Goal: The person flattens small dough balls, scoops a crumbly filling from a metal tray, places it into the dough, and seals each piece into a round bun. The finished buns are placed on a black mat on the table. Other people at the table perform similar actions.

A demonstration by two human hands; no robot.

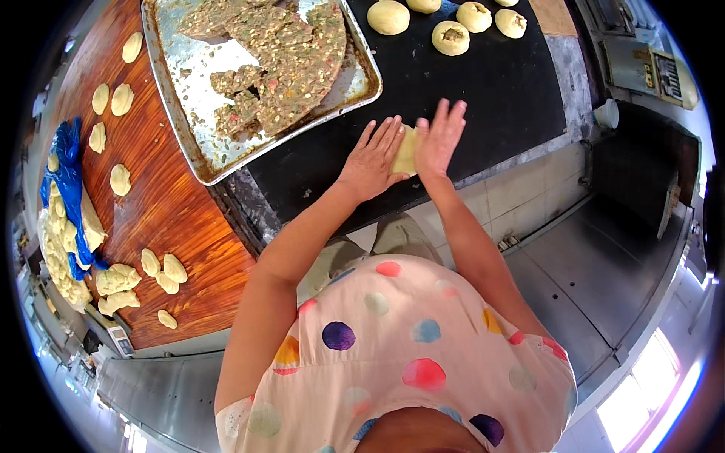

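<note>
A flattened piece of pale yellow dough (405, 153) lies on the black work surface (310, 178) in front of me. My left hand (372, 160) rests flat over its left edge, fingers stretched out and pointing away. On the other side, my right hand (439, 142) is tipped along the dough's right edge with its fingers straight. Neither hand grips anything; part of the dough is hidden beneath them. Several round filled buns (451, 38) sit at the far right of the black surface, some with brown filling showing on top.
A metal tray (198, 162) with a slab of brown, nut-studded filling (291, 72) stands at the far left. Small dough pieces (121, 180) dot the wooden table (177, 215). At its left edge lies a dough mass (62, 245) beside blue plastic (66, 162).
</note>
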